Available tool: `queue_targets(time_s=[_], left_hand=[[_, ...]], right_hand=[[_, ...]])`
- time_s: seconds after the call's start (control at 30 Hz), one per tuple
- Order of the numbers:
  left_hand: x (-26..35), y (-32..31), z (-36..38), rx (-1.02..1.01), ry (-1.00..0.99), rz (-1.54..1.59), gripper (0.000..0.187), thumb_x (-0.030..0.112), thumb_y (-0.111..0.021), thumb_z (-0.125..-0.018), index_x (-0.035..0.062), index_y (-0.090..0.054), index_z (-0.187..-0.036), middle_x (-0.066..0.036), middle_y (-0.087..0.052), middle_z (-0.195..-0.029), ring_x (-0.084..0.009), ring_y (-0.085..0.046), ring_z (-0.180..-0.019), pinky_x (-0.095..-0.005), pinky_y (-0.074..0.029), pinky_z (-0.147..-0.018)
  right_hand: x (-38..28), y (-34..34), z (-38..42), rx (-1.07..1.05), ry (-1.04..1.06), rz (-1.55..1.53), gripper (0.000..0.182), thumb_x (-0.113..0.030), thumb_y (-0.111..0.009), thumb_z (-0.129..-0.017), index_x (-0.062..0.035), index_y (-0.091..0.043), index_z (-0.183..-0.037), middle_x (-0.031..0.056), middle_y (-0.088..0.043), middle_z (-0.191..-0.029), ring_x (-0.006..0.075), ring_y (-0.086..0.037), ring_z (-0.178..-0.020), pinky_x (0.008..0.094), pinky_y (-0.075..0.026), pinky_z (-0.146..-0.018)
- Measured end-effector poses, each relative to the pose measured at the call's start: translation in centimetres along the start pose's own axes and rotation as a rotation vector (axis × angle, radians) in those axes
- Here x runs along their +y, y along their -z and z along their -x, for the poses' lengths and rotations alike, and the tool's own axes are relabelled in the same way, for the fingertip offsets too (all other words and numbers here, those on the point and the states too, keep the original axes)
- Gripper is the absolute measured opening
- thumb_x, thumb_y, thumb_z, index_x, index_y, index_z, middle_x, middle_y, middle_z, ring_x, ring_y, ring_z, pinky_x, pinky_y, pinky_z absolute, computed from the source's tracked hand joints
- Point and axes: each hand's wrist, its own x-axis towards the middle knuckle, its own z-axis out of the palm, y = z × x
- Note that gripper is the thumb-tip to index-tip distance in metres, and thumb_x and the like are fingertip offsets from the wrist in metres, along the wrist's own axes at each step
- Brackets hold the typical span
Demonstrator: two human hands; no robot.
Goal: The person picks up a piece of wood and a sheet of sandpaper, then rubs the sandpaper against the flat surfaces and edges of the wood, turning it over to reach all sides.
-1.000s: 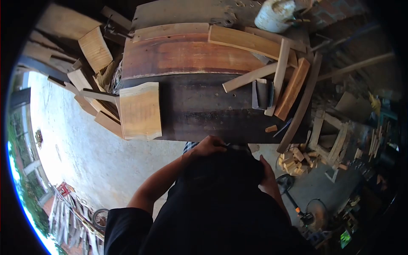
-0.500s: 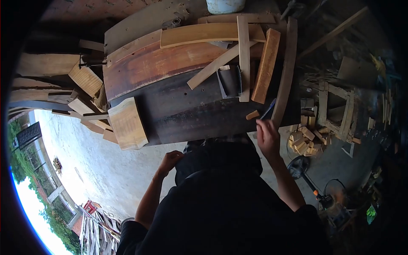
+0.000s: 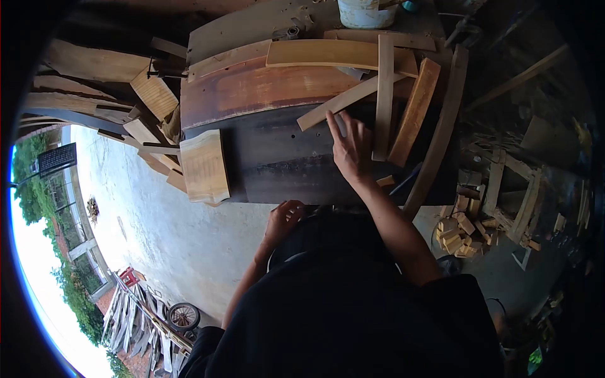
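Observation:
My right hand (image 3: 353, 150) is over the dark board (image 3: 271, 154), fingers apart and the index finger stretched toward the end of a slanting wooden strip (image 3: 343, 102). It covers the spot where a black folded piece lay, so whether it touches that piece is hidden. Behind my right forearm lie a blue pen (image 3: 406, 179) and a small wood offcut (image 3: 385, 181). My left hand (image 3: 285, 222) hangs near the board's front edge, its fingers loosely curled with gaps and nothing seen in them.
A pale wood block (image 3: 205, 167) sits at the board's left end. Several strips, including an orange-brown bar (image 3: 414, 112) and a long curved piece (image 3: 441, 129), lie on the right. A white bucket (image 3: 365, 14) stands behind; cut blocks (image 3: 463, 233) are heaped on the floor.
My right hand has left the pen beside the small offcut and moved left and farther over the board. My left hand has come up nearer the board's edge. The camera view has shifted.

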Motion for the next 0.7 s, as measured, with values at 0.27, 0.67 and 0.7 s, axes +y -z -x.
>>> queue_targets(time_s=[0.27,0.67,0.7], left_hand=[[0.2,2.5,-1.2,0.161,-0.015,0.130,0.020,0.011,-0.063,-0.095,0.0054,-0.068,-0.113,-0.012,-0.068,-0.103,-0.0205,-0.070,-0.085,-0.0323,-0.056,-0.075],[-20.4,19.5,0.8,1.204,0.246,-0.125,0.065,0.032,-0.071,-0.091,0.0103,-0.045,-0.146,-0.021,-0.043,-0.138,-0.0374,-0.041,-0.128,-0.0473,-0.034,-0.107],[-21.8,20.7,0.6,1.181,0.310,-0.167,0.069,0.039,-0.071,-0.091,0.0104,-0.044,-0.147,-0.021,-0.042,-0.139,-0.0384,-0.039,-0.130,-0.0483,-0.032,-0.110]], right_hand=[[-2.7,0.3,3.0,0.091,-0.257,-0.237,0.079,-0.009,-0.074,-0.078,-0.0143,-0.043,-0.150,0.0249,-0.025,-0.157,0.0474,-0.032,-0.139,0.0541,-0.034,-0.111],[-4.5,-0.6,2.3,-0.086,-0.204,-0.049,0.079,-0.010,-0.076,-0.084,-0.0269,-0.040,-0.153,0.0181,-0.040,-0.146,0.0370,-0.048,-0.130,0.0461,-0.044,-0.106],[-5.3,-0.4,2.5,-0.085,-0.210,-0.025,0.079,-0.010,-0.076,-0.084,-0.0269,-0.040,-0.153,0.0181,-0.040,-0.146,0.0370,-0.048,-0.130,0.0461,-0.044,-0.106]])
